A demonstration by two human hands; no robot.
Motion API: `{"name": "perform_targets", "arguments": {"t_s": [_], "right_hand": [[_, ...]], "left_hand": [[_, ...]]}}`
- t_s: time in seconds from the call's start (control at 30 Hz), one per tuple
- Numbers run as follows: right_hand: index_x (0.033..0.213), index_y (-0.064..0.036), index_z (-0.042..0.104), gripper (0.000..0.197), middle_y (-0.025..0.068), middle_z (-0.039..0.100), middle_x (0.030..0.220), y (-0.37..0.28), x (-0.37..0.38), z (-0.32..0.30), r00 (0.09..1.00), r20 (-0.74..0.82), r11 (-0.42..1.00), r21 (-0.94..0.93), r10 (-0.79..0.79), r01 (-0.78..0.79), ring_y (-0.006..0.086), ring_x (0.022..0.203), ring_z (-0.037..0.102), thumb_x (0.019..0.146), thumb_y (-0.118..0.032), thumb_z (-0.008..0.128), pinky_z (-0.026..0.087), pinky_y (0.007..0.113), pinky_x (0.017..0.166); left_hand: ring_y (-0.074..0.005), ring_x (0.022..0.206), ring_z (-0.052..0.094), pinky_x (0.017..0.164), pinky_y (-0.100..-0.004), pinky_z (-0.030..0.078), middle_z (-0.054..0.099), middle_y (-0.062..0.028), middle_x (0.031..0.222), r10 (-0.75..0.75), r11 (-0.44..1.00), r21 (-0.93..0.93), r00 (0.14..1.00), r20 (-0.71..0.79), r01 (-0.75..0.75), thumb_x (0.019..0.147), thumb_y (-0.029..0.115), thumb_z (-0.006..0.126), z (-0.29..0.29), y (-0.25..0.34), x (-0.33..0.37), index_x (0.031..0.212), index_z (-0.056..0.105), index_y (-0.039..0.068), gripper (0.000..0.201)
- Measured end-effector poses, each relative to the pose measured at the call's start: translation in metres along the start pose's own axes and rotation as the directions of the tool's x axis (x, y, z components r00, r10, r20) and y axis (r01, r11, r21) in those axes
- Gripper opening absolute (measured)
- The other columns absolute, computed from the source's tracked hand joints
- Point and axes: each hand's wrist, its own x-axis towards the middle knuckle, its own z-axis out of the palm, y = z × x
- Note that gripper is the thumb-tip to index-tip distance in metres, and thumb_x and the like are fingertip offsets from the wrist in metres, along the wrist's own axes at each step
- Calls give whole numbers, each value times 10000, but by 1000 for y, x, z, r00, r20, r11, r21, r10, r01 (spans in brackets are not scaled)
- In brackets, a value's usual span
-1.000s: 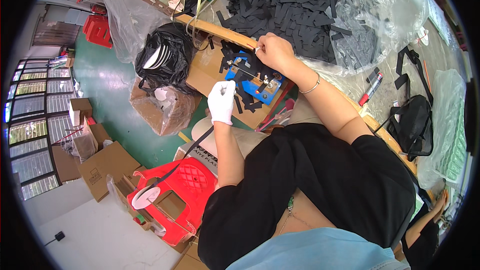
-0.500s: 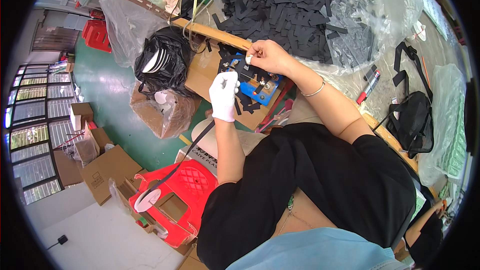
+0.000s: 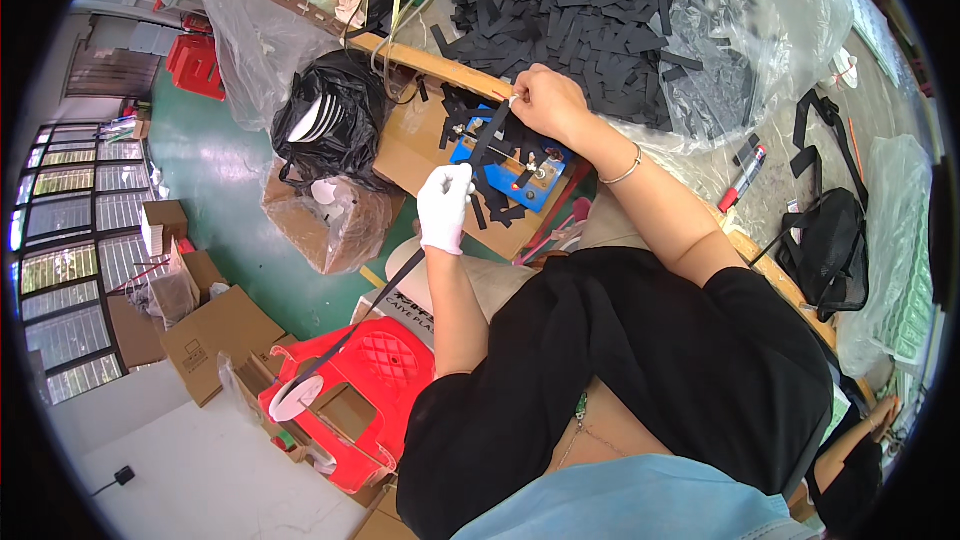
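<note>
With my left hand in a white glove (image 3: 442, 210), I pinch a long, flat black band (image 3: 492, 133) between the thumb and the fingers. My bare right hand (image 3: 550, 103), which has a silver bracelet on the wrist, pinches the same band farther up, with the fingers pressed together. Between my two hands the band goes straight, above a blue plate with metal fittings (image 3: 528, 202), which lies on brown cardboard (image 3: 405, 145). On the other side, the band runs behind my left forearm down to a white round reel (image 3: 297, 398) at a red plastic stool (image 3: 390, 360). Beyond my right hand there is a large heap of short black strips (image 3: 565, 15).
</note>
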Motion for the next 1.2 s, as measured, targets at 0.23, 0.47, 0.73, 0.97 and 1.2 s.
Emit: {"name": "perform_targets", "arguments": {"t_s": [0.23, 0.47, 0.73, 0.97, 1.2], "right_hand": [[798, -57, 635, 113, 135, 586, 899, -5, -4, 1, 999, -13, 998, -38, -47, 47, 326, 823, 608, 737, -147, 603, 493, 409, 744], [770, -18, 568, 135, 60, 557, 755, 3, -5, 1, 991, -14, 948, 292, -131, 130, 172, 669, 565, 773, -132, 640, 461, 309, 621], [905, -32, 595, 192, 90, 630, 705, -9, -13, -12, 996, 55, 964, 262, -64, 48, 250, 675, 627, 730, -104, 631, 486, 348, 633], [957, -58, 590, 213, 78, 619, 774, -7, -16, -14, 998, 59, 935, 356, -36, 13, 217, 688, 606, 753, -84, 645, 472, 306, 652], [838, -13, 642, 111, 38, 533, 823, 6, -9, 9, 970, 170, 841, 538, -172, 55, 109, 730, 536, 813, -120, 648, 440, 251, 648]], "left_hand": [[-39, 568, 468, 520, -191, 363, 571, 25, 684, 76, 987, 145, 997, -31, -70, 865, 206, 630, 0, -15, 7, 858, 624, 53, 154], [-38, 578, 479, 526, -177, 365, 582, 11, 703, 14, 985, -168, 999, -51, -23, 873, 172, 620, 1, 19, -8, 896, 617, 39, 135], [-21, 557, 462, 501, -161, 341, 573, 22, 695, 45, 984, -174, 999, 9, -43, 882, 178, 594, 23, 35, 1, 905, 622, 59, 124], [-33, 570, 477, 513, -168, 358, 581, 10, 699, 58, 984, -171, 998, 2, -57, 881, 168, 603, 23, 29, 3, 908, 625, 47, 127], [-27, 562, 471, 507, -166, 345, 585, 14, 699, 52, 983, -176, 999, -13, -53, 873, 187, 616, 23, 26, 5, 915, 627, 59, 135]]}}
